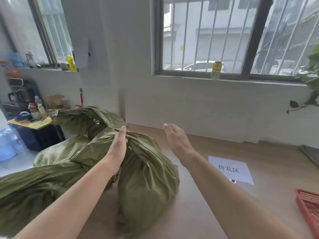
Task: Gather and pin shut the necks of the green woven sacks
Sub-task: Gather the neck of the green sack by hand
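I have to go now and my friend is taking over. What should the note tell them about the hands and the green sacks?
Left hand: flat and open, pressed against the gathered neck of the green woven sack standing on the wooden table.
Right hand: open, empty, raised beside the sack without touching it.
A second green sack lies on the table's left side.
Done: the neck is bunched together.
Left: no pin is visible, so pin this neck, then do the other sack.
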A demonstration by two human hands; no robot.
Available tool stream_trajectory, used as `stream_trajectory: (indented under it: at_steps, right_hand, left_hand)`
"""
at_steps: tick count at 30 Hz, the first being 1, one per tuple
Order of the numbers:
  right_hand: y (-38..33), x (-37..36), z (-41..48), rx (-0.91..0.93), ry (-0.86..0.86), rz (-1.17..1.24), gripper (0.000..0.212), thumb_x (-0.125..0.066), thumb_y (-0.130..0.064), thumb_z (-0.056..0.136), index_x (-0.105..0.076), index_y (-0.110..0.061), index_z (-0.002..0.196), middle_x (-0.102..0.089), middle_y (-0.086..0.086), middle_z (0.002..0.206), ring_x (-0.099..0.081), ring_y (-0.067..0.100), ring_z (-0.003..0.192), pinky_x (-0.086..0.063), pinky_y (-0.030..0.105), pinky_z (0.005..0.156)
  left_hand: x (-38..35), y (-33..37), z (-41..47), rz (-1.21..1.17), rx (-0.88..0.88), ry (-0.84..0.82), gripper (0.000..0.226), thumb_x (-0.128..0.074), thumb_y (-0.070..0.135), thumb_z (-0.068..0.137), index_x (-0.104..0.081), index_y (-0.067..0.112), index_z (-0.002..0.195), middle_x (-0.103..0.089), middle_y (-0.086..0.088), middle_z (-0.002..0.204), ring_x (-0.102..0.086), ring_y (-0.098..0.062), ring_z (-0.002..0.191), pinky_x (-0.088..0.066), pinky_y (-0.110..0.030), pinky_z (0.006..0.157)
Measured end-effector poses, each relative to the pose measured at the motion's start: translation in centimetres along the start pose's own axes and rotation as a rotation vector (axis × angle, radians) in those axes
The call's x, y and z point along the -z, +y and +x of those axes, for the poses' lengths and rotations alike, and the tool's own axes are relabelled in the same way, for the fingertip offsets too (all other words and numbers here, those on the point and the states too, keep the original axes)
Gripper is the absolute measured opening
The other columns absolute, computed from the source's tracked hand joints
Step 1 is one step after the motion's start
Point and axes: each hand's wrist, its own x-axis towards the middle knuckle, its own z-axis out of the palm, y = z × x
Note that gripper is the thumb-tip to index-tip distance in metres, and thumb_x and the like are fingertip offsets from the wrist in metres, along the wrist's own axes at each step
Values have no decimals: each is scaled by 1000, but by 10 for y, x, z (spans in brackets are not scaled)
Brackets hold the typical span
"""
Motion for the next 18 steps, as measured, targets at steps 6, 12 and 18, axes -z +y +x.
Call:
stream_trajectory:
  at_steps: [6,12,18]
  right_hand:
    - [29,-29,79,-37,-95,-22,37,-43,-40,108,-64,-18,130,-63,-7,120,-55,12,114,-39,29,99]
    - [65,-61,139,-75,-170,-129,39,-38,-23,108,-63,-17,137,-62,-3,137,-52,15,131,-36,26,105]
    - [84,-86,187,-98,-221,-209,41,-38,-22,107,-59,-19,142,-59,-5,145,-51,16,137,-35,27,110]
  left_hand:
    - [-10,-22,63,-36,161,79,80,-30,71,101,-31,19,162,-48,-16,148,-44,-30,141,-27,-48,124]
    - [-23,-48,104,-100,267,128,65,-31,61,107,-49,13,148,-55,-13,145,-51,-30,135,-36,-41,112]
    - [-21,-68,155,-164,322,153,48,-42,63,102,-67,24,113,-70,-2,108,-65,-22,104,-46,-45,109]
